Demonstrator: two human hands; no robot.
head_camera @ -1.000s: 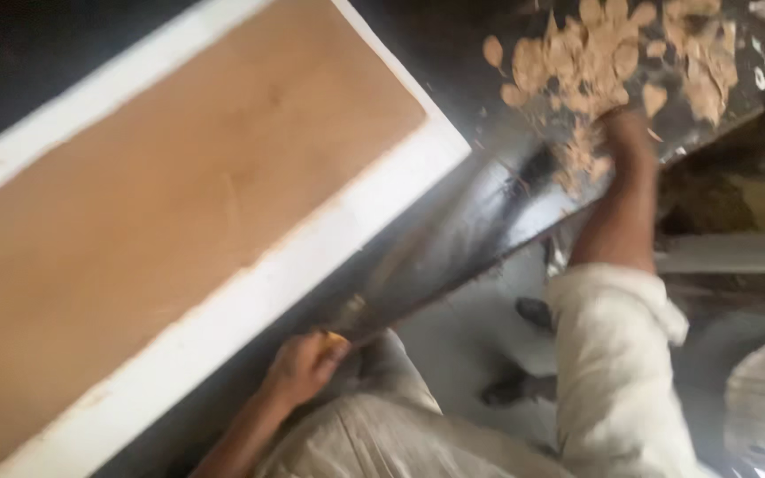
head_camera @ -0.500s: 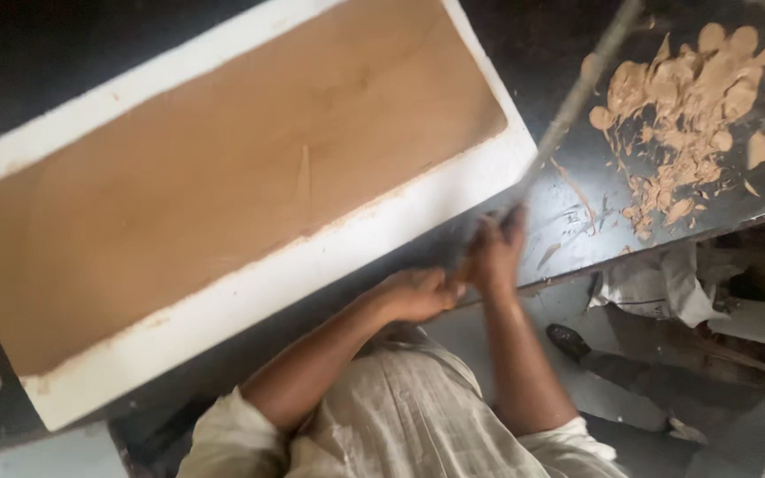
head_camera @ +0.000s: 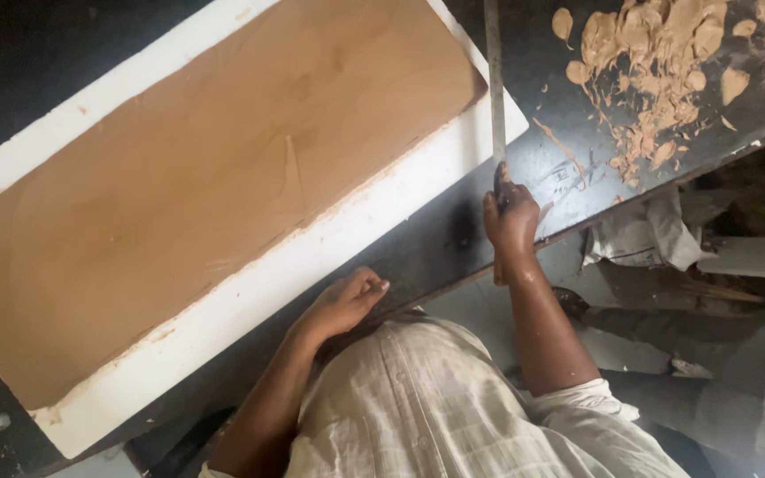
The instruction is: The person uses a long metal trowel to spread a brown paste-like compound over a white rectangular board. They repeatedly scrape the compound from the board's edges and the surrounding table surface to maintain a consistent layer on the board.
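Clay-filled white mould (head_camera: 250, 283), straightedge out
Right hand (head_camera: 511, 221) fisted round the metal straightedge (head_camera: 493, 80); left hand (head_camera: 344, 303) loosely curled, empty, beside the mould.

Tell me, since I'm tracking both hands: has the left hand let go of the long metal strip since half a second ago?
Yes. The left hand now rests apart at the black table edge, below the white slab; only the right hand holds the long metal strip.

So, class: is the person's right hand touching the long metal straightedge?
Touching. The head view shows the right hand closed around the lower end of the metal straightedge.
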